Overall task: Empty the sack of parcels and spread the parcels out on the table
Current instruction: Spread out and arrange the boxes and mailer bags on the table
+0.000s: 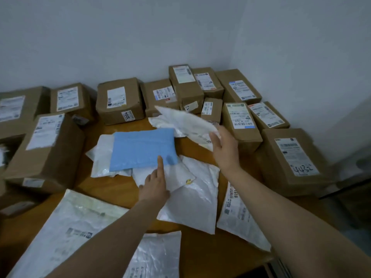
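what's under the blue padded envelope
White plastic mailers: their edges stick out past the blue padded envelope on its left and near sides. The left hand touches its near edge with one finger. Anything else beneath it is covered. The right hand holds another mailer.

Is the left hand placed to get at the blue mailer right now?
Probably yes. The blue mailer lies on top of the white mailers, nothing over it, and the left hand touches its near edge with a forefinger. The right hand holds a lifted white mailer clear, farther back.
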